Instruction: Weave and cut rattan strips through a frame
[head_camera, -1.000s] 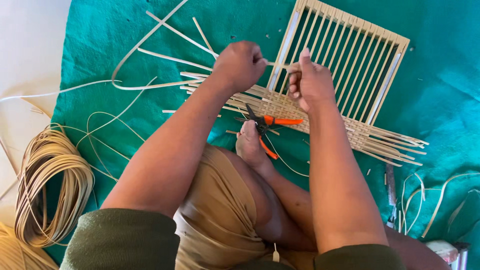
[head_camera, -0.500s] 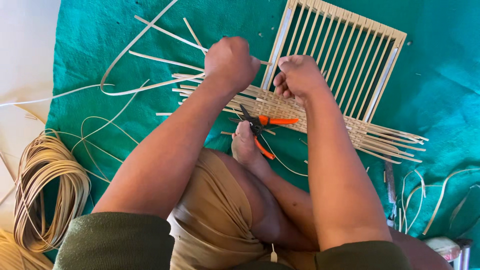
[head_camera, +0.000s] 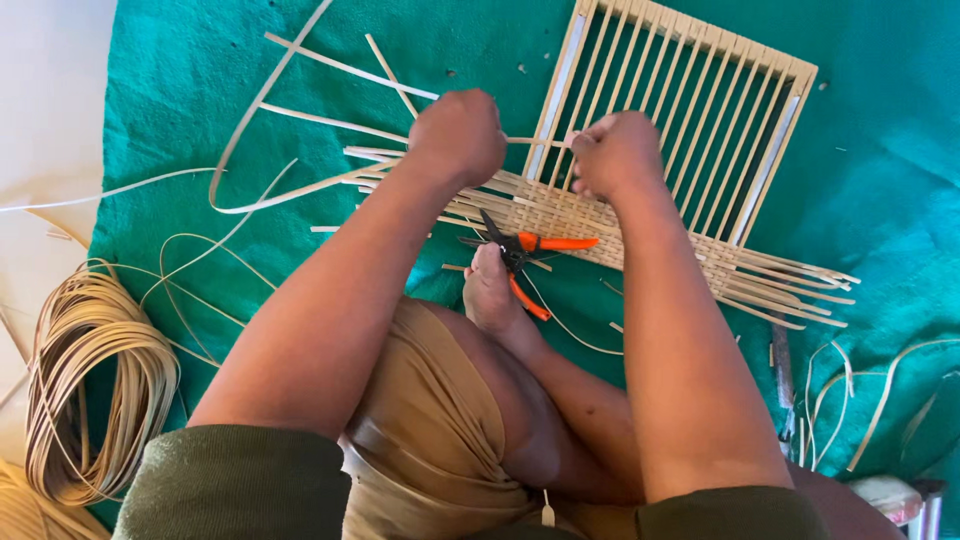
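both hands, left hand (head_camera: 458, 135) and right hand (head_camera: 618, 152), had fingers clamped on a thin cane strip (head_camera: 535, 142) at the wooden frame (head_camera: 790, 130)'s woven edge; pulled too hard, it could probably snap or loosen the weave.

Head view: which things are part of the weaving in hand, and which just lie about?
In hand: left hand and right hand on a cane strip, at the wooden frame.
Lying about: orange-handled cutters, cane coil, loose strips.

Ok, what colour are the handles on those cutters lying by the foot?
Bright orange handles on the cutters, with dark blades; the head view shows them clearly.
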